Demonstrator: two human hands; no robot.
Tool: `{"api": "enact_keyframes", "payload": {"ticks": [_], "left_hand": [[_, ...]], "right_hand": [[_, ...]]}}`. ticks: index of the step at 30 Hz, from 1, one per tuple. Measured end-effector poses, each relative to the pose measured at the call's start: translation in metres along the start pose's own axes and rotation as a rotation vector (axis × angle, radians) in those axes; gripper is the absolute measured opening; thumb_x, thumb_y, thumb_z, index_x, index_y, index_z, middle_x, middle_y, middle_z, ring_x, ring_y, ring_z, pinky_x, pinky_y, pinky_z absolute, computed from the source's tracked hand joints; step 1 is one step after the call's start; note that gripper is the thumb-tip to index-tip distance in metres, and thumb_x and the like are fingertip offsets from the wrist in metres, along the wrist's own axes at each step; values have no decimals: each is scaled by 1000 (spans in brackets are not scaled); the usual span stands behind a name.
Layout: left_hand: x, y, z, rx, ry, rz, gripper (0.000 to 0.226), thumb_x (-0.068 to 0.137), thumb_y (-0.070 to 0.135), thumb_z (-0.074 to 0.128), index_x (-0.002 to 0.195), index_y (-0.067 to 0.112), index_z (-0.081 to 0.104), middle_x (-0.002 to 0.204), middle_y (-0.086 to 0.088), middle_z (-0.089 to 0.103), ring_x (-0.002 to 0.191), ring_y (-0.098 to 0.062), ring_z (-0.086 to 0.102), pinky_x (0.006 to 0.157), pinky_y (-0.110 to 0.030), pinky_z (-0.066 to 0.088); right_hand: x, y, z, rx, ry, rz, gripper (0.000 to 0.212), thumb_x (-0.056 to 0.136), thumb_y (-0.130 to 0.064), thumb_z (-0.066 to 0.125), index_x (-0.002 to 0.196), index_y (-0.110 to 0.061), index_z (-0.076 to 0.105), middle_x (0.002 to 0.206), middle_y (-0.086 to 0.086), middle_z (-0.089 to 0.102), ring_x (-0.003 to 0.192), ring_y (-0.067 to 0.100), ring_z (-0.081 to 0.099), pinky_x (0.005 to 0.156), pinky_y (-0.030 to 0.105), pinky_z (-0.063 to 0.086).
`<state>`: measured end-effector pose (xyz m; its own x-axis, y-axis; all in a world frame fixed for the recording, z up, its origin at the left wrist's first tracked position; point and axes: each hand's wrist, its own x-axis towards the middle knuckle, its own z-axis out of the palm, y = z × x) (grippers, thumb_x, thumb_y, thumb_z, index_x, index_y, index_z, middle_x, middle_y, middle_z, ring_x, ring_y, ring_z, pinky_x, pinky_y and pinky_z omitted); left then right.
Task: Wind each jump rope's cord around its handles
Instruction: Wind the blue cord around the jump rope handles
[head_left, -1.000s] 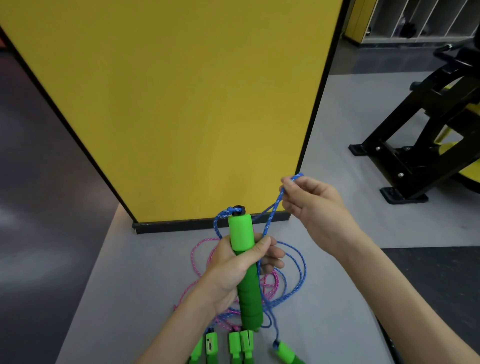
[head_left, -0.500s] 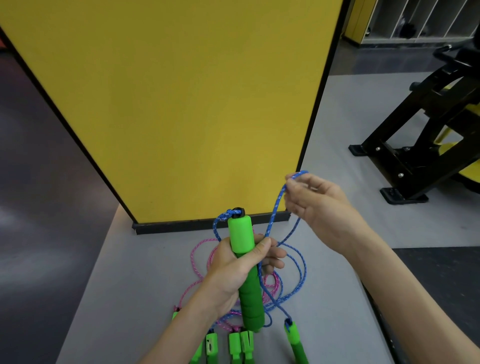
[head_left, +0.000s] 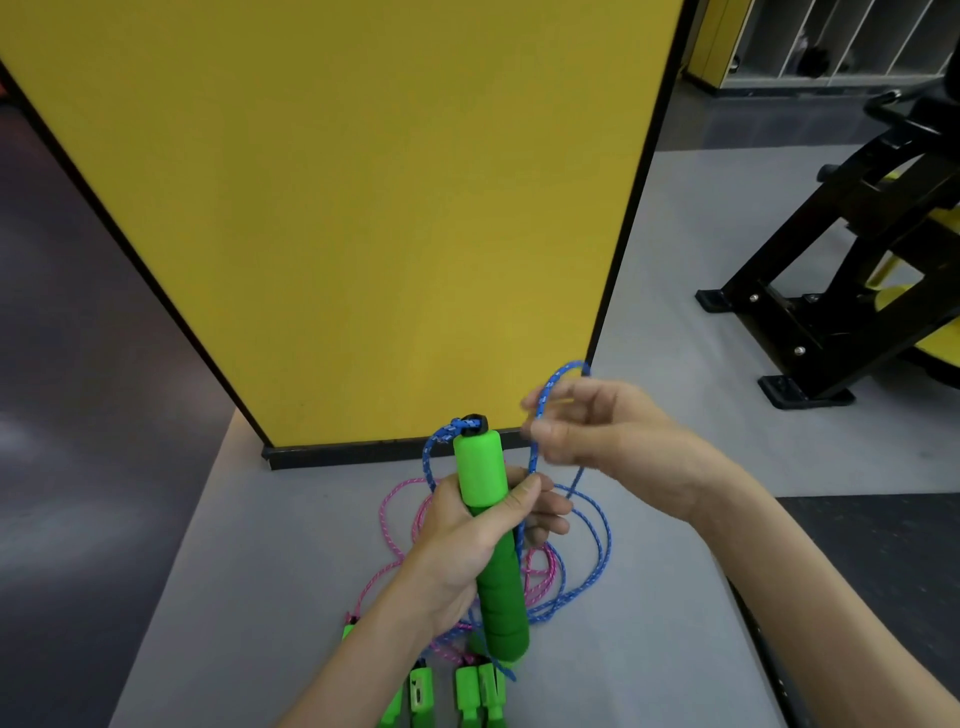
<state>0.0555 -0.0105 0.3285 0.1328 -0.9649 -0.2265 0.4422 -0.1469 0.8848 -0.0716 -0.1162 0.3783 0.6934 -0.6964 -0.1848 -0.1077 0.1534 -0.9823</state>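
My left hand (head_left: 467, 540) grips a green foam jump-rope handle (head_left: 480, 467) upright, with its black cap on top. A blue cord (head_left: 597, 540) leaves the cap, loops down past my fingers and piles on the grey surface. My right hand (head_left: 608, 431) pinches a loop of that blue cord just right of the handle's top. A pink cord (head_left: 387, 525) lies in loose coils beneath my left hand. Several more green handles (head_left: 421, 691) lie at the bottom edge.
A tall yellow panel (head_left: 363, 208) with a black base stands right behind the grey surface (head_left: 249, 571). A black exercise-machine frame (head_left: 831, 291) sits on the floor at the right. Dark floor lies to the left.
My right hand has moved down and left with the blue loop, closer to the handle top. The loose green handle seen at the lower right earlier has gone from view.
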Motion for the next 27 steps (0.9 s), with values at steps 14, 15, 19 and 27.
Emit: {"api": "enact_keyframes", "payload": {"ticks": [14,15,19,27], "left_hand": [[-1,0,0,19,1,17,24,76,19,65,90,-1,64,78,-16,72,66,-23,68,63,-28,54],[0,1,0,15,0,21,23,76,19,65,89,0,65,78,-16,72,66,-23,68,63,-28,54],[0,3,0,-5,-5,30,22,77,17,64,90,-1,65,79,-16,72,69,-23,69,64,-27,55],[0,4,-1,-14,-3,25,22,76,18,65,89,0,65,77,-16,72,67,-23,69,63,-26,55]], "right_hand": [[0,-1,0,-22,-3,4,22,77,-10,70,99,-5,67,86,12,67,77,17,63,73,25,53],[-2,0,1,-96,-70,28,22,79,-8,69,100,-1,66,85,14,66,77,18,62,75,26,53],[3,-6,3,48,161,-104,7,85,0,63,91,0,66,75,4,66,68,10,63,68,21,52],[-2,-3,2,-19,34,20,18,82,-7,67,100,-5,66,81,8,67,72,12,62,74,24,53]]}}
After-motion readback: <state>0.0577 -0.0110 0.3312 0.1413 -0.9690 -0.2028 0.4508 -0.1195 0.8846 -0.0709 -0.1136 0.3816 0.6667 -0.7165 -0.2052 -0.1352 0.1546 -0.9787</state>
